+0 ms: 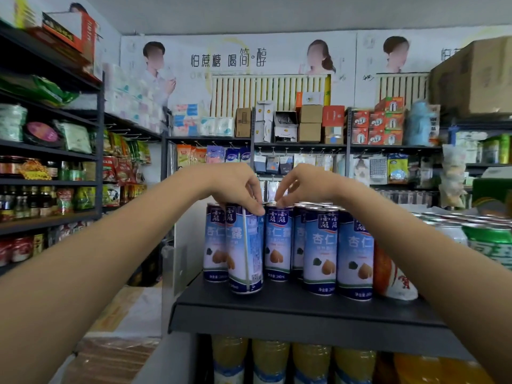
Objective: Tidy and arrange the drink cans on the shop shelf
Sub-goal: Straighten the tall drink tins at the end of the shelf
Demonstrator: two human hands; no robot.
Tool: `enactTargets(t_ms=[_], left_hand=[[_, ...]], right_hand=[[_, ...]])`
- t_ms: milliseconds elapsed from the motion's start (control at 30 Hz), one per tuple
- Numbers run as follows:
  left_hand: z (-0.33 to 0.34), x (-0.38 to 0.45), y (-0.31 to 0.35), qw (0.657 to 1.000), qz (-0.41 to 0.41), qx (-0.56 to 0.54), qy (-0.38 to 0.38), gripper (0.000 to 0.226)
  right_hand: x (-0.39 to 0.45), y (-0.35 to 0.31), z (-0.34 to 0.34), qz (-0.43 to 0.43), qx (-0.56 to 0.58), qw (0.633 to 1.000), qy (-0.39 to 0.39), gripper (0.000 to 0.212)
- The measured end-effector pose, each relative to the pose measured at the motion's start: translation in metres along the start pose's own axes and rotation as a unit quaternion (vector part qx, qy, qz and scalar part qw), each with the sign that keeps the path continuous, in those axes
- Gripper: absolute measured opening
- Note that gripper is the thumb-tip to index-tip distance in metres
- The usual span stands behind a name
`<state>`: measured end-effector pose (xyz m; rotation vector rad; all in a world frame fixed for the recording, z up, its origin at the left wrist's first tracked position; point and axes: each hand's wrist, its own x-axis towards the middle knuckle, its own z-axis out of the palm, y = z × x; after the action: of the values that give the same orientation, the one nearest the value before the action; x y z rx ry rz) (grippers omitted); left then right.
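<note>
Several tall blue-and-white drink cans stand upright on a black shop shelf (277, 309). My left hand (235, 187) grips the top rim of the front left can (245, 250), whose side seam and barcode face me. My right hand (302, 184) has curled fingertips on the top of the can (278, 245) just right of it. Two more cans (320, 250) (355, 256) stand at the front right with their labels facing me. Further cans sit behind, mostly hidden.
A red-and-white packet (393, 275) leans at the right of the cans. Green cans (490, 239) fill the far right. Yellow drink bottles (270, 358) stand on the shelf below. Stocked racks line the left wall and the back wall.
</note>
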<state>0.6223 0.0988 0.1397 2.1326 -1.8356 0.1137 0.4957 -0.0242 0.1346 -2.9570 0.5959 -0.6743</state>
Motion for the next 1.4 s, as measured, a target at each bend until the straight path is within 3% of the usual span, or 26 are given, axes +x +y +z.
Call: enactTargets(t_ms=[133, 300, 500, 667, 1067, 1400], left_hand=[[0.010, 0.013, 0.021, 1.000, 0.016, 0.012, 0.017, 0.028], [0.028, 0.034, 0.037, 0.999, 0.023, 0.020, 0.022, 0.035], [0.042, 0.038, 0.050, 0.994, 0.049, 0.094, 0.026, 0.045], [0.038, 0.022, 0.043, 0.994, 0.041, 0.097, 0.010, 0.066], [0.048, 0.017, 0.046, 0.985, 0.040, 0.119, 0.117, 0.043], [0.050, 0.015, 0.055, 0.978, 0.010, 0.176, 0.110, 0.047]], right_hand=[[-0.022, 0.017, -0.027, 0.037, -0.008, 0.999, -0.024, 0.019], [-0.044, 0.031, -0.029, 0.094, -0.015, 0.986, -0.136, 0.036], [-0.041, 0.034, -0.013, 0.070, -0.084, 0.991, -0.079, 0.058], [-0.044, 0.038, -0.010, 0.053, -0.031, 0.997, -0.057, 0.053], [-0.045, 0.029, -0.002, 0.057, -0.015, 0.998, 0.017, 0.044], [-0.046, 0.023, 0.002, 0.080, -0.023, 0.996, 0.037, 0.044]])
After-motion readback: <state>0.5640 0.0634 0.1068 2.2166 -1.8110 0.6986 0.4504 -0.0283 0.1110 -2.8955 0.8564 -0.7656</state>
